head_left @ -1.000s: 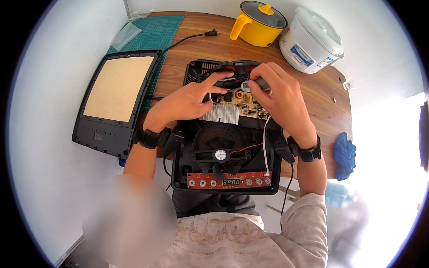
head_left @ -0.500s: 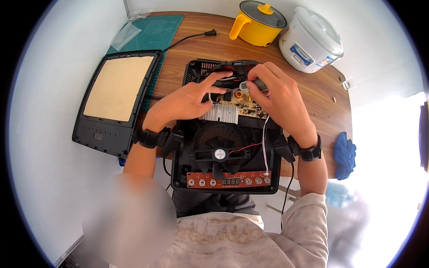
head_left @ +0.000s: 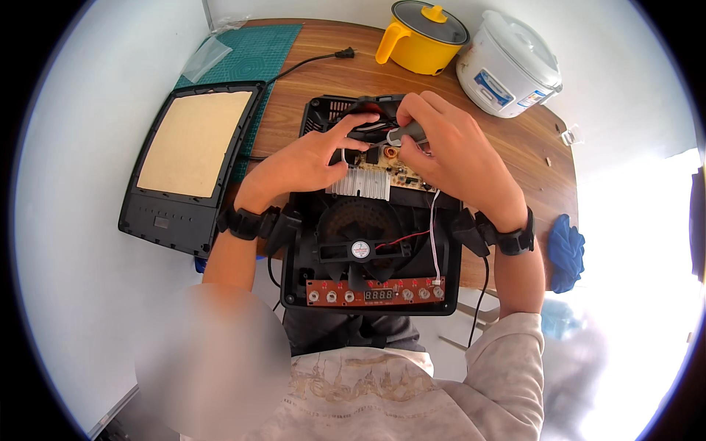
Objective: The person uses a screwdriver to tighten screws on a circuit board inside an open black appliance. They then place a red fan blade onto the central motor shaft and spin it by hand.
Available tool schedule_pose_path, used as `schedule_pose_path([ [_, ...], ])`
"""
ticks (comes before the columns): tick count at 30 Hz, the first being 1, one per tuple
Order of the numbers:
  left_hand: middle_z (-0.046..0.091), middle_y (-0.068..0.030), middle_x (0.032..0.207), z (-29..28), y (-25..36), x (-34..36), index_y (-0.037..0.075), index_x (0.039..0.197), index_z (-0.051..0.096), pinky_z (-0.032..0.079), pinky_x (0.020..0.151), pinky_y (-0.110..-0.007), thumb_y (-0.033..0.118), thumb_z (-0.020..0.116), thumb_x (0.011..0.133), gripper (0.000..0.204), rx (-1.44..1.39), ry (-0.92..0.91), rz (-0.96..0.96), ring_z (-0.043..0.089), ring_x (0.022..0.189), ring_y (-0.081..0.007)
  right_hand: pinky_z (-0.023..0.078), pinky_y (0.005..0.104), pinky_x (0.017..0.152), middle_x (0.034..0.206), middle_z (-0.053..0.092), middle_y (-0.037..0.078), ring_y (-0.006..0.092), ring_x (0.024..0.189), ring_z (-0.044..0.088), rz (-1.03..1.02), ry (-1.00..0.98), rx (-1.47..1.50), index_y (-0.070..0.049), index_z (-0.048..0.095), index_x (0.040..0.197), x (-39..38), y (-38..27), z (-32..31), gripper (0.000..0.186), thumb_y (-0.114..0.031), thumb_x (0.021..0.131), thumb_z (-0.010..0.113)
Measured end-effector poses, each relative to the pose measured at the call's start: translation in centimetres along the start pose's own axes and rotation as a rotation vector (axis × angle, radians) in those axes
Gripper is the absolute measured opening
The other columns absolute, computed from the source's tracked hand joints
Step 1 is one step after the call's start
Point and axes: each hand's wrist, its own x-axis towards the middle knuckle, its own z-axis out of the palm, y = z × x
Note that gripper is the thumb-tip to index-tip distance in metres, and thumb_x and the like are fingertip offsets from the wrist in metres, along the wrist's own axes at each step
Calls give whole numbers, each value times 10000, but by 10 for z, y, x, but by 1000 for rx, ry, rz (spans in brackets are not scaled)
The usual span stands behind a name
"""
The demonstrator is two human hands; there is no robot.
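An opened induction cooker base point(head_left: 448, 294) rests partly over the table's near edge. My right hand point(head_left: 463, 154) is closed around the grey handle of a screwdriver point(head_left: 412, 134), whose shaft points left over the tan circuit board point(head_left: 404, 175). Fingers spread, my left hand point(head_left: 305, 160) reaches over the board's left end, its fingertips near the screwdriver's tip. Below its thumb lies a silver heat sink point(head_left: 360, 184). What the tip touches is hidden. Nearer me are a black fan point(head_left: 360, 251) and a red-brown control board point(head_left: 379, 295), with white and red wires alongside.
The cooker's black top panel point(head_left: 132, 220) lies at left, partly on a green cutting mat point(head_left: 257, 55). A power plug point(head_left: 344, 53) lies beyond the base. A yellow pot point(head_left: 423, 51) and white rice cooker point(head_left: 507, 66) stand far right. A blue cloth point(head_left: 566, 253) hangs at the right edge.
My right hand has tipped slightly left and away from me with the screwdriver, and its wrist has swung a little right. My left hand has hardly moved.
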Motion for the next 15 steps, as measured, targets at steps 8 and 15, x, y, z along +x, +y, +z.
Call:
schedule_pose_path([
  [8, 684, -166, 1319, -2, -1, 0, 223, 1565, 264, 521, 736, -386, 23, 586, 827, 830, -2, 2, 9, 697, 732, -323, 483, 427, 717, 953, 602, 182, 380, 792, 590, -49, -89, -14, -22, 475, 1088, 6, -1, -8, 282, -62, 842, 606],
  [15, 677, -182, 1322, -3, 9, -1, 215, 1559, 260, 540, 769, -395, 20, 582, 822, 827, 12, -8, -57, 708, 741, -326, 472, 464, 722, 897, 632, 181, 393, 851, 622, -121, -92, -34, -41, 489, 1081, 19, 0, -4, 244, -196, 955, 630],
])
